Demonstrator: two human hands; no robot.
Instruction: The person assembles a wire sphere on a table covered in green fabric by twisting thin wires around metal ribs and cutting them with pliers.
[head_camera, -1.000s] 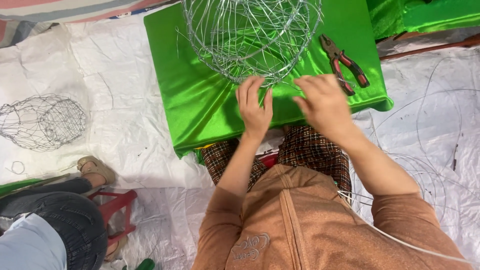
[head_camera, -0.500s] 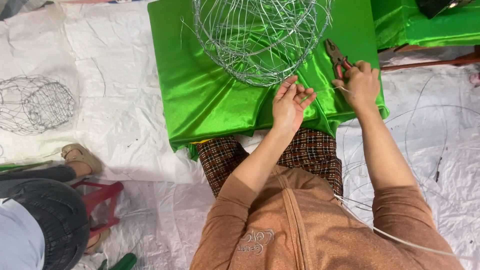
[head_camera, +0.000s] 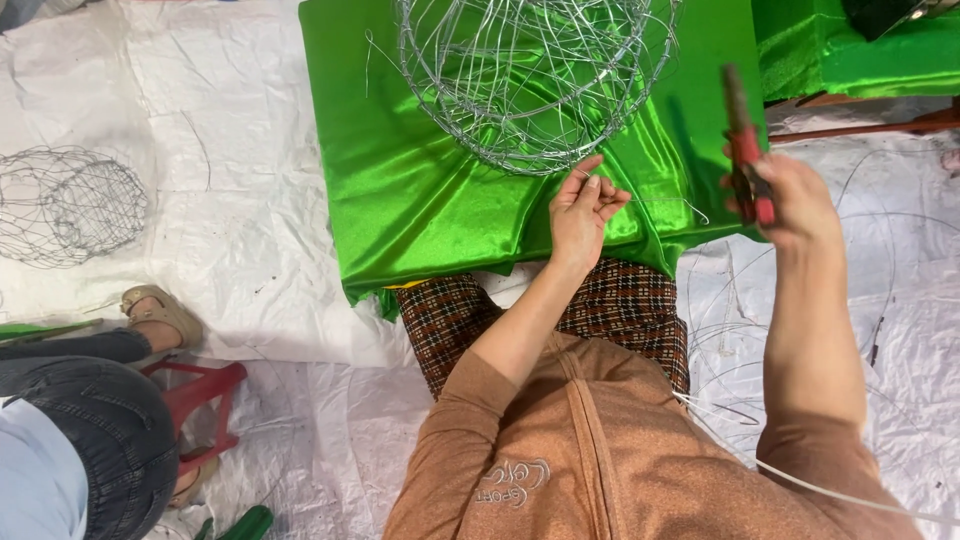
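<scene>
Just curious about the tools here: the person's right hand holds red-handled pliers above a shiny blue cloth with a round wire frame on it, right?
Not quite: the shiny cloth is green, not blue, in the head view. The right hand does hold red-handled pliers, and the round wire frame sits on it.

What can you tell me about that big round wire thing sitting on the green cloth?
The wire frame is a rounded, cage-like form of thin silvery wire, with hoops crossed by many strands in an open mesh; loose ends stick out. It rests on the shiny green cloth, its top cut off by the picture's edge. The left hand is at its near rim, pinching a thin wire there. The right hand is apart from it, holding red-handled pliers.
</scene>
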